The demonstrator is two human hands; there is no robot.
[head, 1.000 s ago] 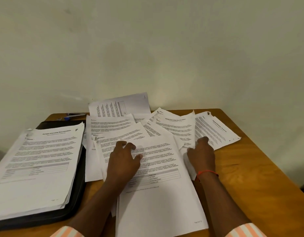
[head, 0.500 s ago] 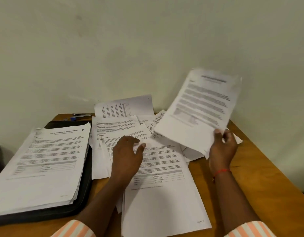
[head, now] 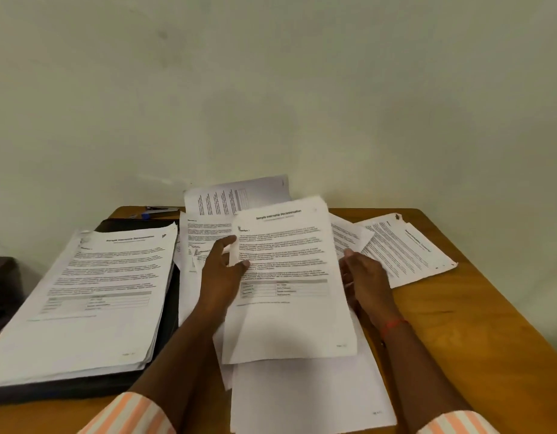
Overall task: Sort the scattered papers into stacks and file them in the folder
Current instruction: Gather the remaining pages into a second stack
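Left hand (head: 221, 270) pinched sheet (head: 286, 261) by left edge, right hand (head: 365, 277) by right; sheet over table (head: 459, 339) middle, long axis away from me; stack (head: 98, 292) on folder (head: 174, 302) at table's left edge, left hand nearer.

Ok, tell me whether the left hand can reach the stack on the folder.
Probably yes: the stack lies uncovered just beside the left hand, nothing between, though that hand pinches the held sheet.

matt white paper in the held sheet (head: 286, 261) and the stack (head: 92, 292); smooth, softly glossy wood on the table (head: 459, 324); dull-sheened black folder (head: 67, 391); striped cloth sleeves (head: 130, 411); matt painted wall (head: 271, 89).
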